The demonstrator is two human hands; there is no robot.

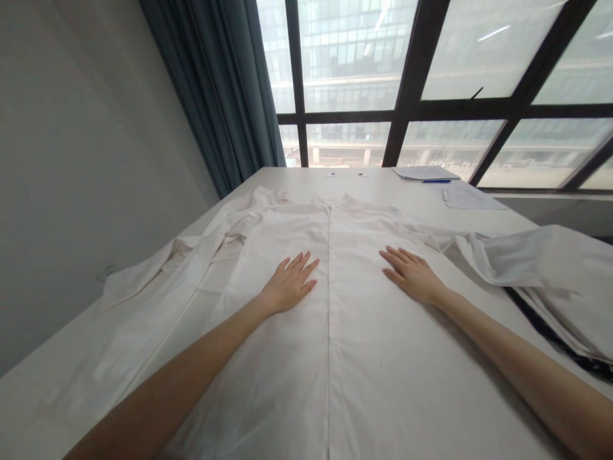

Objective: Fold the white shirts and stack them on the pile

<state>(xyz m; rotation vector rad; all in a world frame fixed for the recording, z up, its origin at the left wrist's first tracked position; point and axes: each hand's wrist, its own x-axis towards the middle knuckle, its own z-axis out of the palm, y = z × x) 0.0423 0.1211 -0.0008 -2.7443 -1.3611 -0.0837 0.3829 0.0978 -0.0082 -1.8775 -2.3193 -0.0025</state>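
A white long-sleeved shirt lies spread on the white table, its front seam running down the middle and its collar toward the far end. My left hand rests flat on the shirt, left of the seam, with fingers spread. On the other side of the seam, my right hand lies on the fabric with its fingers stretched out. Neither hand grips anything. One sleeve extends down the left side of the table; the other reaches right, over a stack of folded cloth.
Folded garments are piled at the right edge, with a dark piece beneath. Sheets of paper and a blue pen lie at the far right of the table. Behind are a blue curtain and windows.
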